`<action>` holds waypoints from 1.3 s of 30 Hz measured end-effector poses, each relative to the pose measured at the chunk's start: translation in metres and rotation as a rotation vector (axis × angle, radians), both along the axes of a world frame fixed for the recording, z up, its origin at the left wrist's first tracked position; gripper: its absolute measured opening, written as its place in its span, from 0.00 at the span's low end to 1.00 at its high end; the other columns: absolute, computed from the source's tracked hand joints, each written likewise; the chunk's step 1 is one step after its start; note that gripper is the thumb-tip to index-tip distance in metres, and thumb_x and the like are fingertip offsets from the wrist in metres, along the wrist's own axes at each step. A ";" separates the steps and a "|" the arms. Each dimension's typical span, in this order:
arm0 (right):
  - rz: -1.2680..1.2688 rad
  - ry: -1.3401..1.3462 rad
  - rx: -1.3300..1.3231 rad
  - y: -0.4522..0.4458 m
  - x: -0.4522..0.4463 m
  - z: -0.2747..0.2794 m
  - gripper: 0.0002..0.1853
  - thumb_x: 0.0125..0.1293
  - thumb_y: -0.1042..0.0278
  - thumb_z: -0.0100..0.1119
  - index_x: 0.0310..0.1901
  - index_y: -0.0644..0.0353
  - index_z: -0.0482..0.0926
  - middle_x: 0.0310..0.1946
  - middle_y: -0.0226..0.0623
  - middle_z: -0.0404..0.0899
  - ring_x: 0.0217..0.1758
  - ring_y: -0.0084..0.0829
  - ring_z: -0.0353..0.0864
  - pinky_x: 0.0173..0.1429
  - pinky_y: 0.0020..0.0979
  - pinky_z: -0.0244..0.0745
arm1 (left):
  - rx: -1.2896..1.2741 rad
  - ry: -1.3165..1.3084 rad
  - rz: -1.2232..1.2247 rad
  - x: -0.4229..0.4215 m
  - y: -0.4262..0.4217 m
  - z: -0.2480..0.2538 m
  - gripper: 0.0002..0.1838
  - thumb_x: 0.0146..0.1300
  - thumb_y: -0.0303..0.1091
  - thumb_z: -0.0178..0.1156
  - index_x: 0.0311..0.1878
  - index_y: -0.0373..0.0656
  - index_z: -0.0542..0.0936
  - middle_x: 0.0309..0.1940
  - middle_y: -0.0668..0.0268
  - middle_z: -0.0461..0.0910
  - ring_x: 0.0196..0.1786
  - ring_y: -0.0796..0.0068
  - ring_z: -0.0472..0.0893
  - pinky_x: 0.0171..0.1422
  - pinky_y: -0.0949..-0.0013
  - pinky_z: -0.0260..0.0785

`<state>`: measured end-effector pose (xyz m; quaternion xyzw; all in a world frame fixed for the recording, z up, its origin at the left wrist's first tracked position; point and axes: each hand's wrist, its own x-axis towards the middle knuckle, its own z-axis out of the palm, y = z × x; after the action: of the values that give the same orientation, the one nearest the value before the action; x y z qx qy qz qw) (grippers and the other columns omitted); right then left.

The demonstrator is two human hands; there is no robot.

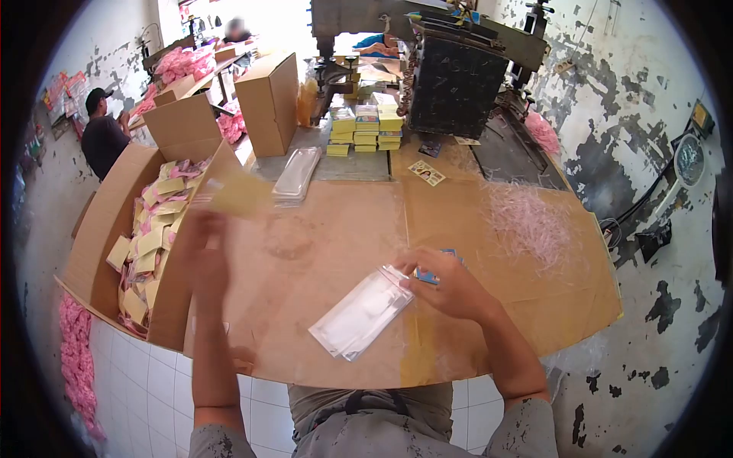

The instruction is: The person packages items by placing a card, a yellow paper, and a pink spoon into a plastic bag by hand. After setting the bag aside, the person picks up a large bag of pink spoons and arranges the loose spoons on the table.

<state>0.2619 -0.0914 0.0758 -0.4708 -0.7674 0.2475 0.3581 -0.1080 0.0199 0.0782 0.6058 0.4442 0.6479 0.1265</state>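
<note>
My left hand (205, 244) is raised beside the carton on the left, smeared by motion. Just above its fingers is a blurred yellowish packet (243, 195); whether the fingers grip it I cannot tell. My right hand (450, 286) has thumb and fingers closed at the upper end of a clear plastic bag, part of a small fanned stack of plastic bags (359, 317) lying on the cardboard-covered table. Partly hidden behind that hand lies a blue card (447, 259). The open carton (172, 305) holds many yellowish packets (149, 242) with pink bits among them.
More plastic bags (298, 172) lie behind. Stacks of cards (365, 126) stand beneath a machine with a black box (458, 80). Shredded pinkish strands (531, 221) cover the table's right side. A tall carton (267, 103) stands at the back; a person (105, 137) is at the left.
</note>
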 end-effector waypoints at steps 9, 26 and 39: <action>0.118 -0.375 -0.106 -0.056 0.011 -0.027 0.16 0.72 0.60 0.66 0.56 0.57 0.83 0.52 0.42 0.83 0.56 0.47 0.83 0.59 0.44 0.78 | 0.402 0.565 0.730 -0.154 0.032 0.029 0.12 0.74 0.24 0.64 0.58 0.37 0.86 0.54 0.57 0.88 0.53 0.60 0.88 0.56 0.62 0.81; -0.013 -0.196 -0.059 -0.098 0.016 -0.046 0.14 0.70 0.63 0.67 0.54 0.57 0.85 0.57 0.39 0.84 0.62 0.44 0.82 0.68 0.43 0.75 | -0.538 0.807 0.519 -0.152 0.046 -0.032 0.33 0.76 0.40 0.60 0.80 0.41 0.66 0.82 0.42 0.55 0.84 0.42 0.54 0.86 0.44 0.47; -0.361 -0.349 -0.037 -0.091 0.149 0.023 0.12 0.69 0.67 0.68 0.52 0.57 0.85 0.51 0.41 0.87 0.57 0.44 0.86 0.63 0.41 0.79 | -0.522 0.736 -0.058 -0.062 -0.086 -0.077 0.41 0.63 0.34 0.67 0.80 0.41 0.66 0.83 0.51 0.59 0.85 0.46 0.55 0.87 0.49 0.47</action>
<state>0.4106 -0.1822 0.0988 -0.6424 -0.7163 0.1084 0.2499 -0.1699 -0.0662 0.0014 0.7560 0.5908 0.2518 0.1267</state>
